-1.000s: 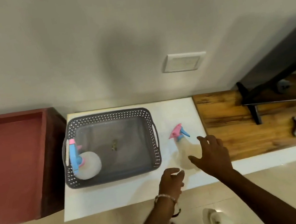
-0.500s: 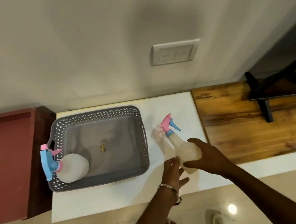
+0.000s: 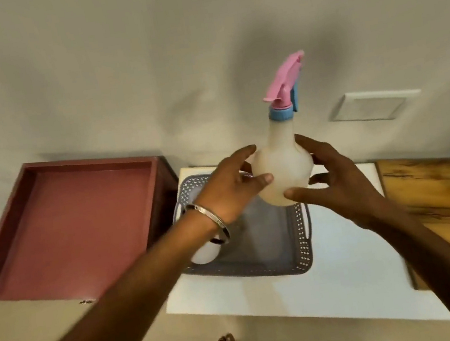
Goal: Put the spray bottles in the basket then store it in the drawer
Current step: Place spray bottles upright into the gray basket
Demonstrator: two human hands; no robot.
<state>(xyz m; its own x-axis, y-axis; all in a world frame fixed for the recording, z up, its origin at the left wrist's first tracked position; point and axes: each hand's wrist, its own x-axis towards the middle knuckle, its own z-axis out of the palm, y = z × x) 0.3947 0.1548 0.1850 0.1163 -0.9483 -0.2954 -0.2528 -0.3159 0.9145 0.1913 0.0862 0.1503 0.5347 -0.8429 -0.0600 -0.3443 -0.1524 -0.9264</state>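
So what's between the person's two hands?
In the head view, a spray bottle sits upright between the left hand and right hand.

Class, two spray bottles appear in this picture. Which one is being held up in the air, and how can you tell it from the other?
The spray bottle with the pink trigger, upright between both hands, left and right, above the basket. The other bottle lies in the basket, mostly hidden behind the left forearm.

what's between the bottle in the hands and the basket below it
Nothing visible. Both hands, left and right, hold the spray bottle upright above the grey basket. The other bottle lies at the basket's left end, partly hidden by the left arm; the floor below looks free.
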